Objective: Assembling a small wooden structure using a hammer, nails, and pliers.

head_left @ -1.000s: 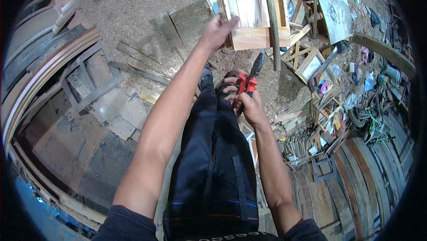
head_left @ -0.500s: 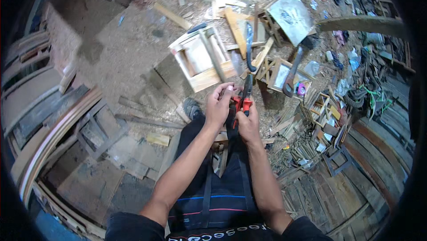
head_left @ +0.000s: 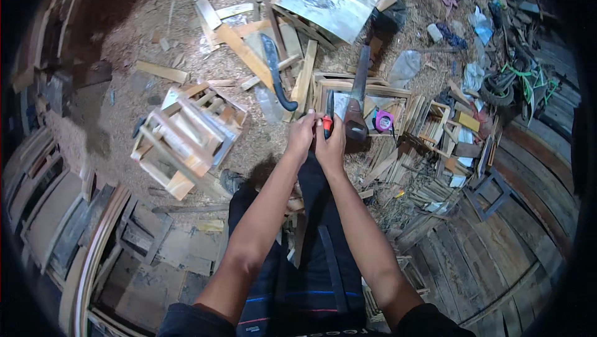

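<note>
The red-handled pliers (head_left: 328,127) are held in the right hand (head_left: 331,143), the fingers and thumb wrapped about the handles. Their long axis is pointed away from the body, nearly in line with the right forearm, so that the dark head is carried beyond the fingertips; whether its jaws are parted cannot be told. The right hand is thus the nearer one. The left hand (head_left: 302,135) is placed just to the left of the handles, its fingers bent and its thumb turned toward them; whether the handles are touched, or anything small is pinched there, cannot be made out.

Just beyond the left fingertips, the black handle of a long-bladed knife (head_left: 272,63) is seen, its blade directed away and slightly leftward. To the right of the right fingers, a saw (head_left: 356,110) is laid across a wooden frame (head_left: 384,90), its wooden handle turned toward the body. Farther right, a pink tape measure (head_left: 383,120) is found at the frame's near side. Well to the left of the left fingers, a slatted wooden piece (head_left: 194,161) is set on the ground, and far beyond both hands a metal-topped box (head_left: 329,2) is seen.
</note>
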Demonstrator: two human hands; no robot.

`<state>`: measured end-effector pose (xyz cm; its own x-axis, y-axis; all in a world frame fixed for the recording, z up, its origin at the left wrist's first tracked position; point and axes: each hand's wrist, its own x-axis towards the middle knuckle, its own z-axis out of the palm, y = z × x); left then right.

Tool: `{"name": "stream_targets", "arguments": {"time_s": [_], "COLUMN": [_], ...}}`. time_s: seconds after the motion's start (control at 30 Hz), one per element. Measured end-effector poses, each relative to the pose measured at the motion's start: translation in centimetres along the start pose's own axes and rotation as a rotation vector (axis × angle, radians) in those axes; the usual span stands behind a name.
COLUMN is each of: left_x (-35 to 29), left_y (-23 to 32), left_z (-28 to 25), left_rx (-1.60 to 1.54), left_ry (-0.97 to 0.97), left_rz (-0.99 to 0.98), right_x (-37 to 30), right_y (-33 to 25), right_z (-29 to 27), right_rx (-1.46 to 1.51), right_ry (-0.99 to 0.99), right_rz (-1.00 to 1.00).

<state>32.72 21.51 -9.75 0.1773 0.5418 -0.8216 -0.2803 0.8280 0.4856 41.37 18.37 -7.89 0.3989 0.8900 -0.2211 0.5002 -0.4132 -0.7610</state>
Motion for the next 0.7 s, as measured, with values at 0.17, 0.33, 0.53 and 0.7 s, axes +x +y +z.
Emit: {"name": "stream_targets", "arguments": {"time_s": [0.17,0.33,0.53,0.7], "left_x": [7.6,12.3,12.8,13.8], "left_y": [-2.7,-4.4,-4.6,-1.6], "left_z": [2.8,2.8,2.4,2.0], "left_rx": [0.007,0.069,0.069,0.044], "left_ry": [-0.076,-0.053,-0.027,0.046], "left_rz": [-0.101,-0.173,-0.049,0.059], "right_x": [4.3,6.4,6.7,10.2], "right_y": [8.3,12.6,11.5,10.1], "right_z": [0.8,1.7,0.9,-0.6], "right_rx": [-0.049,-0.101,-0.102,-0.123], "right_ry": [0.011,-0.020,-0.114,0.021], "right_rz": [0.060,0.029,0.145,0.011]}}
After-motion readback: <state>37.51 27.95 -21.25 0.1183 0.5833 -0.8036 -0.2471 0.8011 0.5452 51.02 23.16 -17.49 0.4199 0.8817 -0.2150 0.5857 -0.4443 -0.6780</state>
